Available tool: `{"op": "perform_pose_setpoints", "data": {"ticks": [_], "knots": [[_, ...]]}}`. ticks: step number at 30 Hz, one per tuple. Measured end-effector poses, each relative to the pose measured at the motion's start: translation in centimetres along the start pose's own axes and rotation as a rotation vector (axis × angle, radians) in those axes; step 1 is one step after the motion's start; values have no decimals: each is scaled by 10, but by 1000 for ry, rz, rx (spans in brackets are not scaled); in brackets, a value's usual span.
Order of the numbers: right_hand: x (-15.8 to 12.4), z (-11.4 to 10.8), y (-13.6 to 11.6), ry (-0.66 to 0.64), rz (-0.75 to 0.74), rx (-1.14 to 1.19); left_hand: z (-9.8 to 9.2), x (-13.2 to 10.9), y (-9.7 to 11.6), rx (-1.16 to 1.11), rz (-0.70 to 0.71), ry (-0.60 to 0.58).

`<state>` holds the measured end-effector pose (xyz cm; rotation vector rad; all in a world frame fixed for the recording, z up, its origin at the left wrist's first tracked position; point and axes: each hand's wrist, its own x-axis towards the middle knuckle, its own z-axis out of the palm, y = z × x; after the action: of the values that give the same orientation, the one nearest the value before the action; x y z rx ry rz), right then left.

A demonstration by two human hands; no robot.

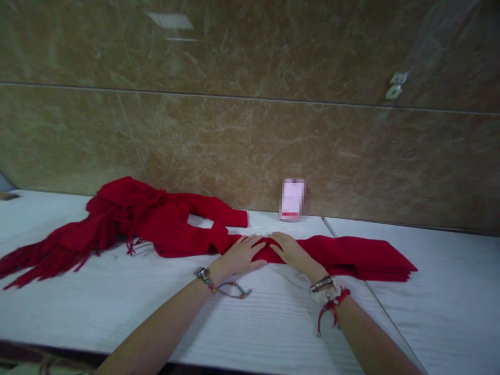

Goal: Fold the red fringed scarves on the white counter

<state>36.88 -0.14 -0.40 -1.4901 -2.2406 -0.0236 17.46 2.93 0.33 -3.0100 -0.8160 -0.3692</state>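
Observation:
A red fringed scarf (351, 252) stretches across the white table. Its right part lies as a long, layered, folded strip. On the left it is bunched in a loose heap, with fringe trailing toward the left edge. My left hand (244, 254) rests on the middle of the strip, fingers extended and palm down. Just right of it, my right hand (291, 250) also lies flat on the cloth, its fingertips close to those of the left. Neither hand grips the fabric. Bracelets circle both wrists.
Behind the scarf, a pink phone-like object (292, 200), partly pixelated, leans against the brown marbled wall (234, 140). The white table (242, 328) has a seam running toward its front right. White fittings (396, 86) are fixed high on the wall. A small brown object (8, 196) lies far left.

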Motion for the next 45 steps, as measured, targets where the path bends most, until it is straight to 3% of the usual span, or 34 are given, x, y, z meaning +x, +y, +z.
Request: {"op": "perform_pose_setpoints", "data": {"ticks": [15, 24, 30, 45], "knots": [[-9, -4, -5, -84, 24, -95, -2, -2, 2, 20, -6, 18], [-15, -22, -21, -147, -120, -71, -9, -2, 4, 7, -37, -21], [-14, -27, -23, -198, -79, -117, -10, -4, -2, 39, -98, -46], [-9, -26, -28, -241, -59, -244, -9, -4, -3, 45, -97, -68]]}}
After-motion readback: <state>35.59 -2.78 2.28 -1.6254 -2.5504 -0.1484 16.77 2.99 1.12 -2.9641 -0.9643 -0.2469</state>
